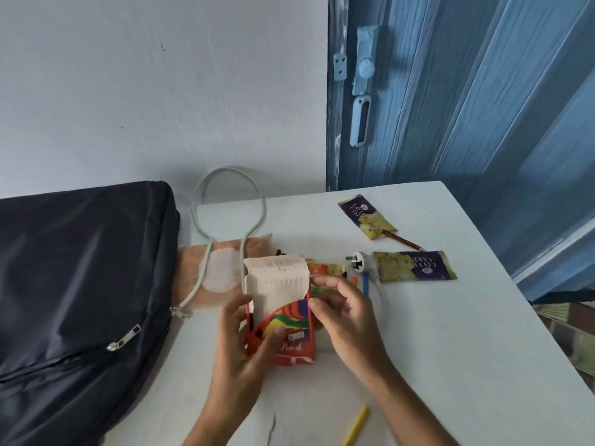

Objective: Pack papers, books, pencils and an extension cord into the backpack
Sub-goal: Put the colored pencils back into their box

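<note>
A red pencil box [291, 341] with its pale flap raised stands in the middle of the white table [450, 333]. My left hand [244, 342] grips its left side and front. My right hand [341, 313] holds the box's right edge by the opening. The dark backpack [74, 284] lies at the left with its zipper shut. A grey extension cord [225, 201] loops behind the box, and its white plug [359, 260] lies to the right. Loose pencils are a yellow pencil [355, 426] near the front and a brown pencil [401, 239] at the back.
Two purple and yellow cake wrappers [415, 265] [367, 215] lie at the right rear. An orange-brown book or pad [222, 268] sits beside the backpack under the cord. Several short coloured pencils [365, 283] lie behind my right hand. A blue door [450, 91] stands behind the table.
</note>
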Motion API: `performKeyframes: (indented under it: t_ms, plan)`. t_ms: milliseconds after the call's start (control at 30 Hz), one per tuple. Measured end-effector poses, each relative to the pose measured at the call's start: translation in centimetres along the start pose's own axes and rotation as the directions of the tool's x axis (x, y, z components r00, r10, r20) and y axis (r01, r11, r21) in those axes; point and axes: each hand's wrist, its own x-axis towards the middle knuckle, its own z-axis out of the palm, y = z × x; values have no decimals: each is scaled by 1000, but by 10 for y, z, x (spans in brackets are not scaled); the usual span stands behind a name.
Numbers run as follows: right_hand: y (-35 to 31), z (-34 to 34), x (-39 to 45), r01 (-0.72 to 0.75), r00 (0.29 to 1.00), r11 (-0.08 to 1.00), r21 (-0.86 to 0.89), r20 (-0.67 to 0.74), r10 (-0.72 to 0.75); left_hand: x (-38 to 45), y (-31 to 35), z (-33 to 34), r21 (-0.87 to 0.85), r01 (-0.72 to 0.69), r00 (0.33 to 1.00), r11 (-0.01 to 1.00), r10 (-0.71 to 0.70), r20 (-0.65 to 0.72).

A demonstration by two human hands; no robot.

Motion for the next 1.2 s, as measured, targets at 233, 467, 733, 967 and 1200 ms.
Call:
performKeyframes:
  t_ms: [233, 467, 733, 967, 1200]
  plan:
    - [-4, -19, 27, -26, 997, 978, -206, 63, 40, 26, -2, -11, -237, 267, 950, 934, -213, 229]
    - [-18, -30, 22, 229, 955, 797, -558, 286, -74, 25, -9, -12, -274, 301, 945, 913, -247, 214]
    - [-62, -10, -7, 570, 462, 388, -724, 673, 578, 17, -12, -9, -190, 169, 983, 967, -150, 108]
    - [-45, -5, -28, 725, 436, 191, -661, 656, 616, 14, -14, -10, -185, 131, 990, 974, -119, 76]
    - [-44, 6, -10, 584, 275, 428, -690, 664, 696, 11, -14, -10, -169, 135, 989, 976, -123, 84]
